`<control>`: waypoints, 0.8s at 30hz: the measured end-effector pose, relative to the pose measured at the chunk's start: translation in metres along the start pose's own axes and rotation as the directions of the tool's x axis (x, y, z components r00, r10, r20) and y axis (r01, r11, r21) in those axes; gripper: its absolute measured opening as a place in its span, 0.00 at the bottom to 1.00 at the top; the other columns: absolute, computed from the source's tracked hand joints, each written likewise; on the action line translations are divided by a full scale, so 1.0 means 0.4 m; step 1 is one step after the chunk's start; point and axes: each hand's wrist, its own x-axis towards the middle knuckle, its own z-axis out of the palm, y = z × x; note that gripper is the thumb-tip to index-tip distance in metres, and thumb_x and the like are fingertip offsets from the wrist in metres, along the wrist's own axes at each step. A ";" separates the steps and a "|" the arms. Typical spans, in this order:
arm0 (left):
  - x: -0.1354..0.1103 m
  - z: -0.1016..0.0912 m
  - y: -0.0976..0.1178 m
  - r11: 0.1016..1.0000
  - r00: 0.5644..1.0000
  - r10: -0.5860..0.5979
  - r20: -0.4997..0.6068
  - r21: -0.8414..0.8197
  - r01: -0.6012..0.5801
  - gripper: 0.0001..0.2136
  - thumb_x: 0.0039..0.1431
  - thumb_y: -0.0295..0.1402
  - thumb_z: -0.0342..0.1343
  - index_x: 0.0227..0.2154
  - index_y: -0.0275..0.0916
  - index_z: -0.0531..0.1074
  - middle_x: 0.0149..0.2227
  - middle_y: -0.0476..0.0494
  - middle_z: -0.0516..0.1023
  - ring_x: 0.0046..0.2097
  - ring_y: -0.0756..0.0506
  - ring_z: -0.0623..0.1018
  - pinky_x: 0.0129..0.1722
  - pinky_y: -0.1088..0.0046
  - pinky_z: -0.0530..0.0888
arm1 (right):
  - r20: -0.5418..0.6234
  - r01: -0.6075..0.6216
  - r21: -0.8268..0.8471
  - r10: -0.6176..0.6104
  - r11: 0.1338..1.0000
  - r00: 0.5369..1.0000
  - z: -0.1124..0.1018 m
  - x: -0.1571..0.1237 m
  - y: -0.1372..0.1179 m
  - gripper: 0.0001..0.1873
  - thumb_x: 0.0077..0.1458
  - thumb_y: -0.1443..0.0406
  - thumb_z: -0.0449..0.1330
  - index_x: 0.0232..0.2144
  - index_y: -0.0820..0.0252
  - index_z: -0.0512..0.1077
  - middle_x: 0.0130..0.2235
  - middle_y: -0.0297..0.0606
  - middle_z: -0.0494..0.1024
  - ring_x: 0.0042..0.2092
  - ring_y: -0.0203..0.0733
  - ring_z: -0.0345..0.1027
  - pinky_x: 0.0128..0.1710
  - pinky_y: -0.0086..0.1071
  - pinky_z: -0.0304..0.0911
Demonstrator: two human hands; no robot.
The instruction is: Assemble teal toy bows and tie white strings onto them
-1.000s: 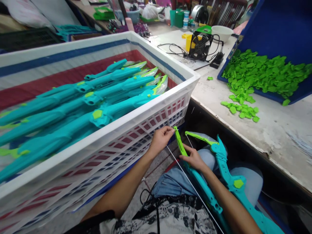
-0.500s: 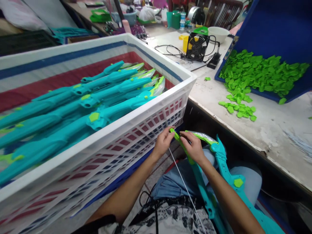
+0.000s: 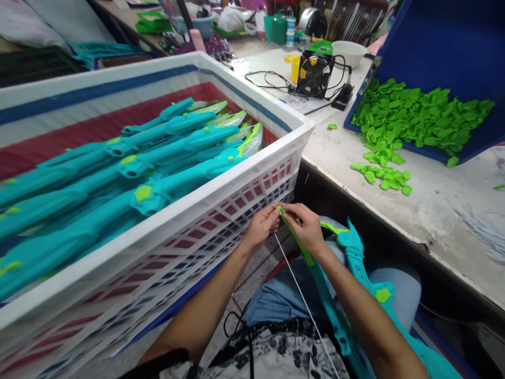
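A teal and green plastic toy bow [image 3: 322, 292] lies across my lap, its green limb tip raised toward the white crate. My left hand [image 3: 258, 227] is closed on that tip. My right hand [image 3: 306, 227] pinches at the same tip from the other side, its fingers touching the left ones. A white string [image 3: 298, 295] runs from beneath my hands down over my clothes. What exactly the fingertips do with the string at the tip is hidden. Just right of my right hand is another teal bow part [image 3: 355, 252] with a green end and a green badge.
At left, a white crate [image 3: 236, 179] holds several teal toy bows [image 3: 185, 173]. On the worktable [image 3: 347, 152] stand a blue bin [image 3: 430, 47] spilling green plastic pieces [image 3: 418, 116], a small black fan [image 3: 314, 73] with cables and a white bowl [image 3: 349, 52]. White strings [image 3: 479, 231] lie at the right.
My right hand has moved up and left to the limb tip, and its fingers have closed there beside my left hand. The view has shifted slightly.
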 end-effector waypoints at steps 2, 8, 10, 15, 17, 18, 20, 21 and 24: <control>0.000 0.004 0.006 1.000 1.000 -0.001 0.000 0.012 0.001 0.22 0.48 0.48 0.64 0.37 0.36 0.72 0.18 0.59 0.51 0.19 0.56 0.51 0.19 0.81 0.48 | 0.025 0.069 -0.083 -0.067 0.994 0.997 -0.012 0.017 -0.007 0.10 0.62 0.63 0.54 0.38 0.57 0.76 0.37 0.38 0.78 0.38 0.38 0.72 0.40 0.29 0.66; 0.001 -0.003 0.005 0.997 0.998 -0.063 -0.008 0.048 0.063 0.22 0.46 0.46 0.65 0.38 0.37 0.71 0.18 0.59 0.53 0.18 0.56 0.53 0.17 0.81 0.49 | 0.209 0.177 -0.339 -0.109 0.924 0.972 -0.026 0.024 -0.020 0.13 0.61 0.65 0.50 0.32 0.58 0.74 0.33 0.39 0.76 0.34 0.37 0.70 0.34 0.28 0.61; 0.007 -0.008 -0.003 0.991 0.997 -0.078 -0.022 0.107 0.080 0.20 0.46 0.45 0.64 0.38 0.37 0.71 0.18 0.58 0.58 0.18 0.55 0.58 0.17 0.80 0.56 | 0.191 0.161 -0.363 -0.096 0.918 0.977 -0.032 0.037 -0.007 0.12 0.59 0.66 0.51 0.28 0.59 0.73 0.30 0.38 0.75 0.32 0.37 0.69 0.32 0.28 0.60; 0.019 -0.010 -0.024 0.890 0.968 0.224 -0.109 0.427 -0.158 0.10 0.48 0.36 0.60 0.32 0.37 0.73 0.33 0.46 0.75 0.35 0.47 0.74 0.36 0.73 0.71 | -0.263 -0.170 -0.287 0.093 0.943 0.960 -0.135 0.151 0.093 0.08 0.52 0.67 0.54 0.22 0.59 0.69 0.24 0.32 0.71 0.27 0.36 0.65 0.31 0.29 0.59; 0.018 0.002 -0.025 0.843 0.937 0.342 -0.077 0.466 -0.269 0.09 0.50 0.35 0.56 0.33 0.38 0.74 0.35 0.45 0.75 0.40 0.46 0.74 0.43 0.70 0.70 | -0.513 -0.315 -0.142 0.202 0.938 0.834 -0.188 0.193 0.114 0.08 0.51 0.66 0.54 0.22 0.59 0.67 0.22 0.30 0.69 0.26 0.36 0.65 0.31 0.30 0.61; 0.018 0.011 -0.022 0.827 0.930 0.363 -0.050 0.477 -0.297 0.09 0.51 0.34 0.54 0.33 0.38 0.75 0.35 0.44 0.75 0.41 0.46 0.74 0.45 0.69 0.70 | -0.590 -0.335 -0.065 0.235 0.940 0.773 -0.202 0.201 0.110 0.08 0.52 0.66 0.54 0.22 0.59 0.67 0.21 0.29 0.68 0.26 0.36 0.65 0.31 0.30 0.62; 0.025 0.033 -0.008 0.832 0.945 0.327 -0.011 0.478 -0.282 0.08 0.50 0.35 0.54 0.29 0.38 0.76 0.36 0.43 0.75 0.43 0.45 0.74 0.47 0.69 0.69 | -0.603 -0.259 0.006 0.210 0.966 0.770 -0.193 0.183 0.073 0.08 0.53 0.64 0.54 0.25 0.59 0.68 0.23 0.30 0.70 0.29 0.37 0.67 0.33 0.31 0.64; 0.032 0.043 0.001 0.869 0.963 0.267 -0.024 0.438 -0.230 0.08 0.49 0.37 0.56 0.26 0.38 0.76 0.36 0.43 0.75 0.43 0.44 0.74 0.46 0.68 0.69 | -0.551 -0.182 -0.001 0.152 0.983 0.821 -0.168 0.159 0.044 0.08 0.55 0.64 0.55 0.26 0.59 0.69 0.26 0.32 0.72 0.31 0.37 0.68 0.36 0.32 0.65; 0.063 0.063 0.036 0.987 0.997 -0.006 -0.076 0.157 0.018 0.14 0.43 0.43 0.61 0.25 0.35 0.76 0.31 0.42 0.76 0.38 0.44 0.74 0.40 0.68 0.70 | -0.348 0.044 -0.060 -0.062 0.997 0.935 -0.059 0.060 -0.035 0.07 0.58 0.65 0.56 0.28 0.58 0.73 0.36 0.38 0.74 0.41 0.41 0.69 0.44 0.37 0.66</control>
